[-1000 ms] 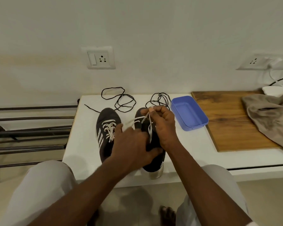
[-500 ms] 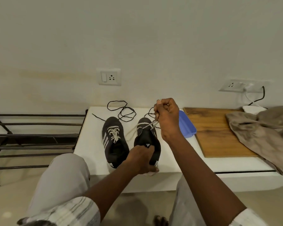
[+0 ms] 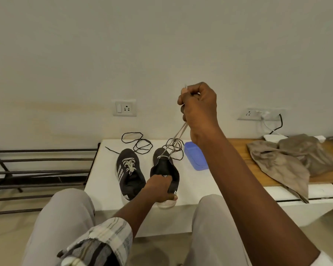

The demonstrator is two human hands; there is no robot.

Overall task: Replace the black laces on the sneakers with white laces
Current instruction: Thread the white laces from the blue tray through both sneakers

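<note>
Right, right hand (image 3: 198, 106) is raised high over the white table (image 3: 104, 181). Its fingers are curled, pinching both ends of the white lace (image 3: 178, 135). The two strands run taut down to the far eyelets near the toe of the right sneaker (image 3: 164, 166). One lace tip pokes above the fist; the other is hidden inside the hand.

Left hand (image 3: 158, 189) grips that sneaker's heel at the near table edge, fingers wrapped round it, hiding most of the collar.

Left sneaker (image 3: 131, 177) lies flat just beside it, laced in white, with three white stripes on its side. There are small white logo marks on both heels and on the right sneaker's tongue. The lettering is too small to read, so no brand name is legible.

A looped black lace (image 3: 136, 142) lies on the table beyond the left sneaker. A second black lace (image 3: 178, 150) lies at the right sneaker's toe, partly behind the white strands.

Blue box (image 3: 196, 160) sits right of the right sneaker, its right side covered by the right forearm. The forearm also covers the left part of the wooden board (image 3: 238, 150). Crumpled brown cloth (image 3: 284, 162) lies on the board and hangs over its near edge.

On the wall are a socket (image 3: 124, 107) with a switch and, further right, a second socket (image 3: 258, 114) with a plug and cables. White adapter (image 3: 273, 137) is half behind the cloth. Dark metal rack (image 3: 37, 169) stands at left, cut off by the frame.
</note>
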